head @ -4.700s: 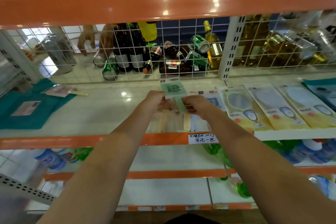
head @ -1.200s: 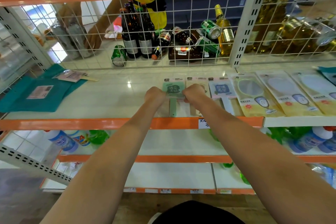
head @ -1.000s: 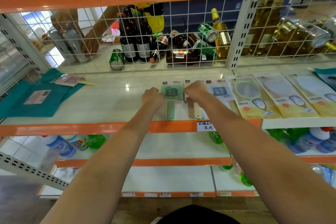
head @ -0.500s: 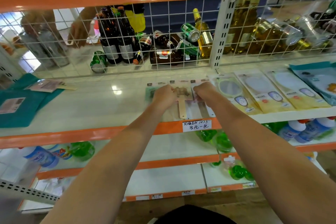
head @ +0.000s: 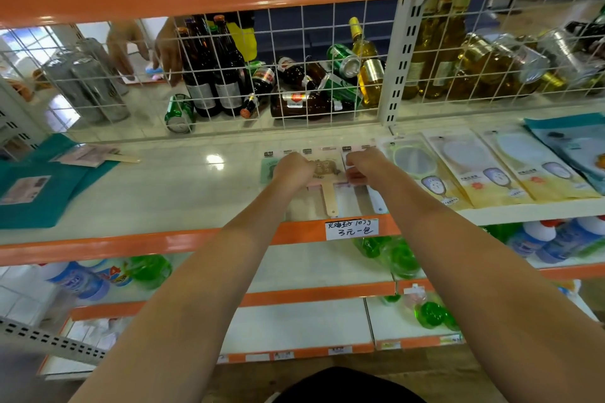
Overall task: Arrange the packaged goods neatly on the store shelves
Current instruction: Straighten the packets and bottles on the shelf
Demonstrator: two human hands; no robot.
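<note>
Nearest to you, both bare forearms reach forward over the orange front edge of the shelf (head: 163, 244), passing on either side of the handwritten price label (head: 352, 228).

Your left hand (head: 292, 170) is curled, knuckles up, on the left edge of the pink packaged fan (head: 324, 170), which lies flat on the white shelf with its pale wooden handle (head: 329, 201) pointing back toward you. Your right hand (head: 361, 163) is curled the same way on the fan's right edge. Both seem to pinch the packet between them, though the fingertips are tucked under and the grip itself is not plainly visible.

Touching the pink fan on the left, a green packaged fan (head: 269, 168) peeks out beside your left hand. Under your right hand another packet overlaps, its white handle (head: 376, 201) showing near the shelf edge. Just beside it to the right lie three yellow packets (head: 465, 170) in an overlapping row, then a teal packet (head: 576, 147).

Well apart at the left end of the shelf sits a teal cloth pack (head: 39, 193) with a loose pink fan (head: 95, 154) on it.

Farther back, behind the white wire grid (head: 294, 42), stand dark bottles (head: 209, 75), tipped green cans (head: 178, 113) and yellow bottles (head: 435, 49). Another person's hands (head: 144, 49) show beyond the grid.
</note>
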